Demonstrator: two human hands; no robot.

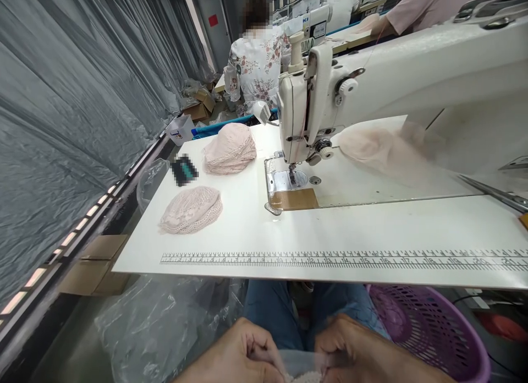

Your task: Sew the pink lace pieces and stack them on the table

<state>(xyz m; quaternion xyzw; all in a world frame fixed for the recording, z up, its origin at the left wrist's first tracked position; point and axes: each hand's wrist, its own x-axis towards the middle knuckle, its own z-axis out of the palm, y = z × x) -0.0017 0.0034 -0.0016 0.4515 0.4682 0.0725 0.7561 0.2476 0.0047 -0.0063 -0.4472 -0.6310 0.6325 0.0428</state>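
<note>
Low over my lap, my left hand (249, 353) and my right hand (348, 347) are both closed on a pale piece of lace fabric (303, 362). It spans the gap between them, sheer above and textured at the lower edge of the picture. My right hand looks slightly blurred. Beyond the table edge stands a white sewing machine (295, 119), its presser foot (292, 174) over the metal plate. Two piles of pale pink lace pieces lie left of it: a taller stack (231, 148) behind and a flatter one (192, 209) in front.
A printed ruler (330, 260) runs along the white table's front edge. Sheer beige fabric (379, 149) lies under the machine arm, with scissors (493, 193) at right. Below are a purple basket (445, 333) and clear plastic (165, 322). A person (258, 64) sits beyond.
</note>
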